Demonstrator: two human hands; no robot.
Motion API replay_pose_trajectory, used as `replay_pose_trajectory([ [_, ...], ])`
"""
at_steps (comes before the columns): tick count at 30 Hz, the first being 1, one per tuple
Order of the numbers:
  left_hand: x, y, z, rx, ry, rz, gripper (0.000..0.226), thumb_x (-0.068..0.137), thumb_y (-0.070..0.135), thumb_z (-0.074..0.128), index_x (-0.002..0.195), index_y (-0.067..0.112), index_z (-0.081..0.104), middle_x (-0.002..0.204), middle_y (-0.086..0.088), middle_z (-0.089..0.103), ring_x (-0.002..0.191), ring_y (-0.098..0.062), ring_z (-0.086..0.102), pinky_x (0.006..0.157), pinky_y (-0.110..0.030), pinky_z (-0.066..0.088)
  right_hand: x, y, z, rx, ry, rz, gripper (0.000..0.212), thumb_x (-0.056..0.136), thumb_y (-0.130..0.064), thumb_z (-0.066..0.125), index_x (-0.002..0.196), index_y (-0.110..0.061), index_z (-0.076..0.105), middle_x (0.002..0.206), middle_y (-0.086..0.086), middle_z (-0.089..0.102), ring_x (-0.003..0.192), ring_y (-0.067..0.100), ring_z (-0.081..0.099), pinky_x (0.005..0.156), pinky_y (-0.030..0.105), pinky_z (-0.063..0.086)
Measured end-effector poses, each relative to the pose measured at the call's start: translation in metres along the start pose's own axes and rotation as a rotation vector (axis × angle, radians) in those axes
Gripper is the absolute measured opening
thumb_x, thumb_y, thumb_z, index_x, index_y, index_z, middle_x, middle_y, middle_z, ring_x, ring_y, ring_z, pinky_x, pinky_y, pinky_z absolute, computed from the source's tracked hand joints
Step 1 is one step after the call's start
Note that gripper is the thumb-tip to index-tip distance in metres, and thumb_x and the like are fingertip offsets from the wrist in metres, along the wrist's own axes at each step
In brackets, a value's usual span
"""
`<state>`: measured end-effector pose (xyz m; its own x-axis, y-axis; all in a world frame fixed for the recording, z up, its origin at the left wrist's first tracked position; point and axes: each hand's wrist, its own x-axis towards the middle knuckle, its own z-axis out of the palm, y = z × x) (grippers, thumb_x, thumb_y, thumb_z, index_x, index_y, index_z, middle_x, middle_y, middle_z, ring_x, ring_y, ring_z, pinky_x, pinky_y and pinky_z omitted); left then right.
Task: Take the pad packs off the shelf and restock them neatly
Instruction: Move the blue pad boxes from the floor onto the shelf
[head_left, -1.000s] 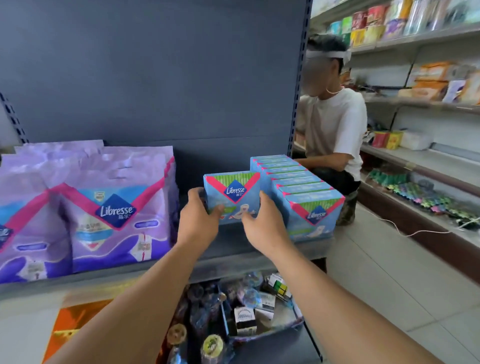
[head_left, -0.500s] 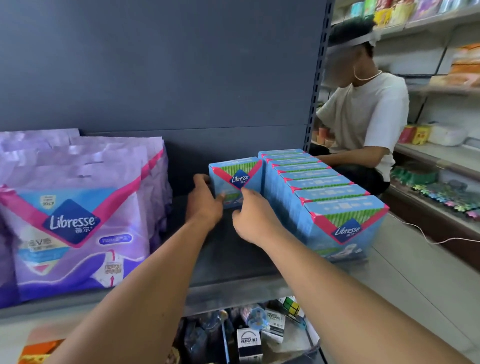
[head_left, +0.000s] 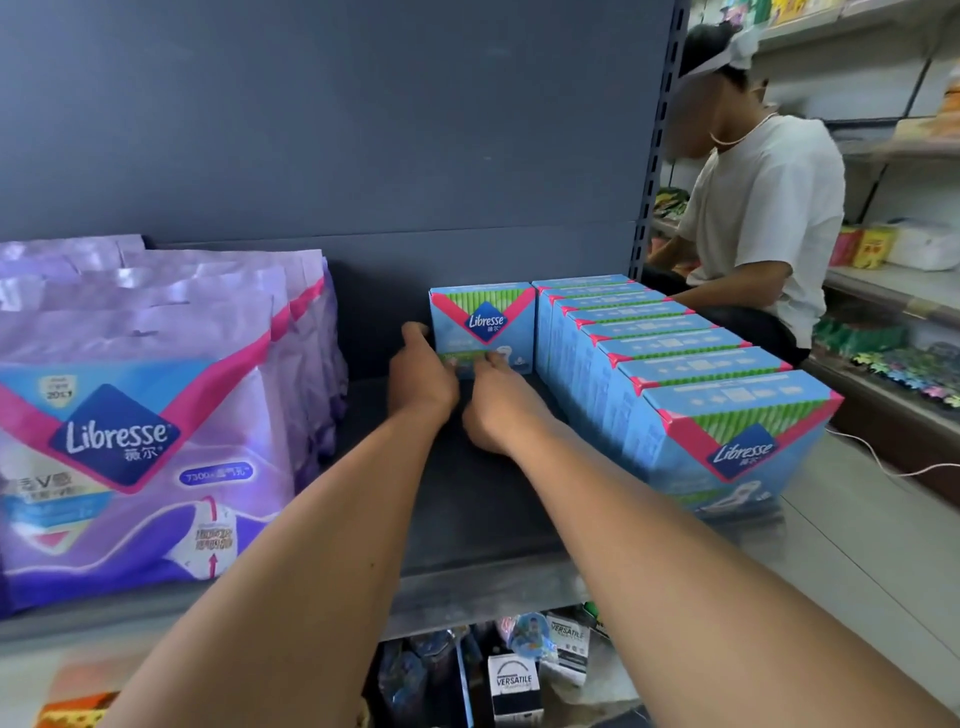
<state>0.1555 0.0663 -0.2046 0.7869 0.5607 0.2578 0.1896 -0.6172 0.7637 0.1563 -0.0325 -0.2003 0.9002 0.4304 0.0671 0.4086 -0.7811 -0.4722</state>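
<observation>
Two hands meet on one blue pad box (head_left: 483, 327) standing upright at the back of the dark shelf (head_left: 467, 499), its printed face toward the camera and its long axis running left to right. At nine o'clock from it, well apart, purple pad bags (head_left: 140, 415) stand in a file running front to back, faces forward. The left hand (head_left: 421, 379) grips the box's lower left corner, thumb on the left edge and fingers curled onto the face. The right hand (head_left: 496, 405) touches the lower front edge with its fingertips; whether it pinches the box I cannot tell. At three o'clock, touching or just beside the box, a row of blue boxes (head_left: 675, 374) runs from the back wall toward the shelf's front edge, each upright with its face forward. Further toward two o'clock a person in a white shirt (head_left: 769, 218) crouches by other shelves (head_left: 893, 291). Below the shelf, at six o'clock, small boxes and packets (head_left: 514, 680) lie jumbled.
</observation>
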Motion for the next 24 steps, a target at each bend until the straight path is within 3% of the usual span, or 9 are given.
replay_pose_trajectory([
  [5,-0.001,0.001,-0.004,0.052,0.020,-0.010,0.041,0.093,0.013,0.058,0.130,0.012,0.042,0.127,-0.015,0.057,0.113,-0.032,0.057,0.084,-0.037,0.044,-0.004,0.001,-0.003,-0.009,0.040,-0.001,0.066,0.091,-0.007,0.051,0.151,-0.004,0.022,0.160,0.010,0.018,0.146,0.025,0.024,0.114,0.034,0.026],
  [8,-0.012,0.005,-0.014,0.053,0.034,0.012,0.041,0.093,0.017,0.058,0.131,0.012,0.042,0.129,-0.013,0.054,0.115,-0.031,0.055,0.083,-0.036,0.044,-0.020,-0.001,-0.007,0.000,0.072,-0.022,0.061,0.090,-0.005,0.049,0.148,-0.003,0.028,0.158,0.012,0.023,0.145,0.026,0.026,0.114,0.032,0.026],
  [12,-0.048,0.016,-0.040,0.047,0.009,0.100,0.034,0.093,0.019,0.057,0.125,0.014,0.046,0.124,-0.010,0.056,0.110,-0.028,0.057,0.085,-0.035,0.046,-0.062,-0.008,-0.021,0.043,0.193,-0.067,0.043,0.091,-0.010,0.047,0.133,-0.006,0.045,0.145,0.011,0.042,0.132,0.031,0.044,0.102,0.037,0.039],
  [18,-0.145,0.044,-0.101,0.165,-0.037,0.326,0.023,0.091,0.023,0.051,0.112,0.017,0.056,0.112,-0.004,0.063,0.099,-0.030,0.060,0.084,-0.042,0.050,-0.185,-0.016,-0.064,0.103,0.337,-0.147,0.036,0.099,-0.021,0.045,0.134,-0.016,0.049,0.138,0.004,0.050,0.126,0.022,0.047,0.098,0.036,0.039],
  [24,-0.267,0.087,-0.123,0.208,-0.148,0.595,0.018,0.093,0.032,0.050,0.106,0.024,0.059,0.105,0.005,0.064,0.092,-0.024,0.062,0.076,-0.039,0.052,-0.326,0.024,-0.099,-0.077,0.376,-0.030,0.032,0.097,-0.027,0.048,0.127,-0.017,0.054,0.125,0.002,0.055,0.116,0.023,0.049,0.086,0.038,0.046],
])
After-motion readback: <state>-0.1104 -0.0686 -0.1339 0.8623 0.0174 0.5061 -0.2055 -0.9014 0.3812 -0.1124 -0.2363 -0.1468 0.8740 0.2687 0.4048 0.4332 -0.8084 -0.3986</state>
